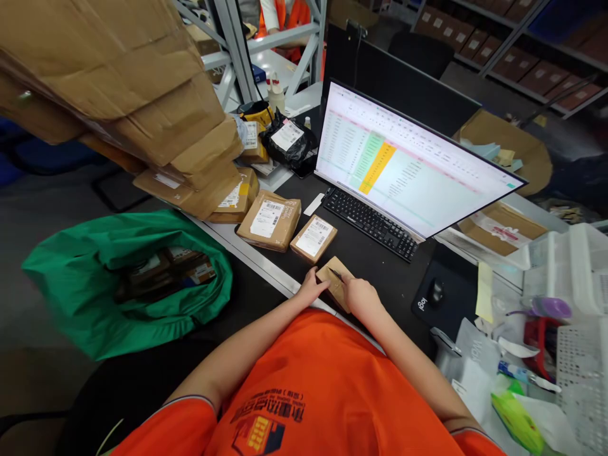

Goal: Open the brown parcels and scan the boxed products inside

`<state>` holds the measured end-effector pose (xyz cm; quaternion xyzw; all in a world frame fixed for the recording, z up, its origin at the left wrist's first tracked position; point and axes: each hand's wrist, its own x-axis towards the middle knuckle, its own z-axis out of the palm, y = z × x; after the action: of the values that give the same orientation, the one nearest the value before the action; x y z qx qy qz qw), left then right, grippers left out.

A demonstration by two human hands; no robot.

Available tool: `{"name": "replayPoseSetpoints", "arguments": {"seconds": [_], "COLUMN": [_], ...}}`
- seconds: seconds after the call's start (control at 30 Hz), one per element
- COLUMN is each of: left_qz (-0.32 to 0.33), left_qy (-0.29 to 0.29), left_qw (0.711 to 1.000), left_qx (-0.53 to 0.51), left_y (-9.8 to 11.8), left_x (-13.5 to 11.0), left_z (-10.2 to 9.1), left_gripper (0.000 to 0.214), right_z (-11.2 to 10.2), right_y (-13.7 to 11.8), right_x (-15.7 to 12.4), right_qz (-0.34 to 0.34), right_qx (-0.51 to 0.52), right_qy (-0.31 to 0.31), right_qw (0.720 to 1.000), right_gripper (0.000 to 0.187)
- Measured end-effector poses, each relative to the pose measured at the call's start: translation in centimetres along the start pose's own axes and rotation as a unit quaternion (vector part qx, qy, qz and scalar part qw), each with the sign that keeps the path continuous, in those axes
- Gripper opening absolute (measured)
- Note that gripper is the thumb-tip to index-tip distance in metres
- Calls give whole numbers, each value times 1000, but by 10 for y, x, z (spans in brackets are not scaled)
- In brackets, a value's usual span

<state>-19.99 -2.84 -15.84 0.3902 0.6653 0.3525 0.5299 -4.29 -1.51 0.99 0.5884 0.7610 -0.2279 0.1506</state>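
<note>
Cardboard box, small and plain brown on its upper face, lies between the two hands, over the near edge of the desk. The left hand has it pinched along its left side, thumb over the face; the right hand is closed round a slim dark tool, its tip against that face. Whether the tool is a pen or a blade cannot be told.

The box looks light and fairly stiff, though thin board would likely dent under a hard squeeze. Its dry paper surface should not slip much. What is inside does not show, so fragility is uncertain. The best hold is probably low on the side edges, the left grip kept clear of the tool's tip.

Just beyond the grip sits a labelled parcel, with a larger labelled carton farther out to its left. The keyboard lies ahead of the right grip, the mouse off to its right.
</note>
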Motion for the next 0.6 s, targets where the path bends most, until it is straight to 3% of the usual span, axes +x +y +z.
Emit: {"name": "replayPoseSetpoints", "arguments": {"seconds": [0.17, 0.33, 0.47, 0.53, 0.6], "left_qz": [9, 30, 70, 129, 220], "left_qy": [-6, -18, -7, 8, -8], "left_qw": [1000, 999, 997, 988, 961], "left_qx": [-2, 4, 28, 79, 168], "left_y": [1, 5, 19, 33, 48], "left_x": [-2, -4, -16, -25, -33], "left_z": [-4, -8, -15, -21, -28], "left_gripper": [76, 78, 75, 68, 53], "right_z": [-9, -7, 13, 27, 41], "right_y": [1, 21, 59, 88, 118], "right_x": [-11, -43, -74, -86, -90], "right_qz": [30, 72, 113, 140, 158], "right_qx": [-5, -1, 13, 19, 39], "right_qy": [-51, -80, -87, -76, -40], "right_qw": [998, 994, 990, 987, 986], "right_gripper": [36, 35, 39, 37, 37]}}
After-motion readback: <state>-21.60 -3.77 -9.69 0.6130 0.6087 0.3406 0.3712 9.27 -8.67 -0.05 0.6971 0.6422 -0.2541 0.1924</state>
